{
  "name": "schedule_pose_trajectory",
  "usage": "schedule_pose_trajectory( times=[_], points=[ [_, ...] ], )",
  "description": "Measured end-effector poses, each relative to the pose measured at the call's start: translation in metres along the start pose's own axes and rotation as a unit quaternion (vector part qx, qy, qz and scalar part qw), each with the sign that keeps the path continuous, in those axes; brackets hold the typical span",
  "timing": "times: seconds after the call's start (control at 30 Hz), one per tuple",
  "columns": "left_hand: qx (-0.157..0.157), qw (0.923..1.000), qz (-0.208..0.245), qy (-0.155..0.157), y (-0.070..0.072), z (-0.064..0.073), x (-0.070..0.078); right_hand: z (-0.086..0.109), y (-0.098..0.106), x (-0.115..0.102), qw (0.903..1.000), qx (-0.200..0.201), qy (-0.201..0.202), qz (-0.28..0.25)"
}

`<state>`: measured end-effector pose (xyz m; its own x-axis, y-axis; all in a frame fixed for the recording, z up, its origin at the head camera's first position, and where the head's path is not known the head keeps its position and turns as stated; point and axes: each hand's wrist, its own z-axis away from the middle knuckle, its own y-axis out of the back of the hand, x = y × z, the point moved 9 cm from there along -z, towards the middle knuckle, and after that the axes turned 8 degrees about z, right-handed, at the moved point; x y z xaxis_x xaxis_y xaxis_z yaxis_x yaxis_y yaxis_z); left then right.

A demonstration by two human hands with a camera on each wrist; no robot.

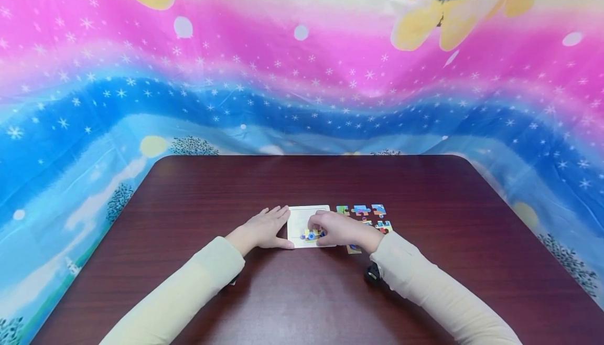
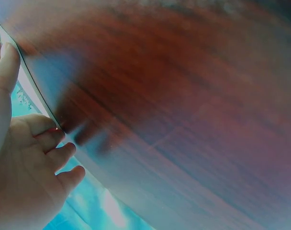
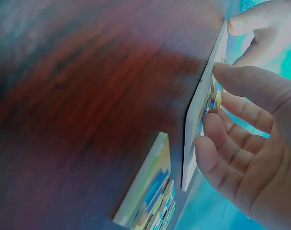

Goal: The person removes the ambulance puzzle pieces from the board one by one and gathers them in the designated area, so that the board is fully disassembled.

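A white puzzle tray (image 1: 298,214) with a raised rim lies on the table. My left hand (image 1: 266,229) rests at its left edge, fingers straight and thumb along the near corner. Over the tray's right half, my right hand (image 1: 332,228) bends its fingers down onto a jigsaw piece (image 1: 311,236) with yellow and blue print, in the tray's lower part. From the right wrist view, thumb and fingertips close around the yellow-edged piece (image 3: 216,97); the hand hides part of it in the head view.
Several loose jigsaw pieces (image 1: 361,210) lie in rough rows right of the tray. One piece (image 1: 354,249) sits nearer me, partly under the right forearm. The dark red wooden table (image 1: 302,292) meets a printed cloth backdrop (image 1: 302,98) at the far side.
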<state>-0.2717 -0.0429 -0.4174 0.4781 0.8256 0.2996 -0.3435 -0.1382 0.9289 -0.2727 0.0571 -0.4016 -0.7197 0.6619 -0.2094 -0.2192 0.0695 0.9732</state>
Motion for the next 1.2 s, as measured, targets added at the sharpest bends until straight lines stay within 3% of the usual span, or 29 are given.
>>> schedule_pose_trajectory(
  times=[0.2,0.7,1.2],
  points=[
    [-0.006,1.0000,-0.002,0.006,-0.001,0.000,-0.001,0.000,-0.001,0.001,0.9999,-0.009,-0.012,0.000],
    [-0.009,0.9999,-0.006,0.010,-0.001,0.000,-0.001,-0.002,0.000,-0.003,0.9998,-0.007,0.004,0.020],
    [-0.011,0.9999,-0.004,0.012,0.000,0.000,-0.001,0.015,0.015,0.011,0.9988,0.022,-0.008,-0.043]
  ],
)
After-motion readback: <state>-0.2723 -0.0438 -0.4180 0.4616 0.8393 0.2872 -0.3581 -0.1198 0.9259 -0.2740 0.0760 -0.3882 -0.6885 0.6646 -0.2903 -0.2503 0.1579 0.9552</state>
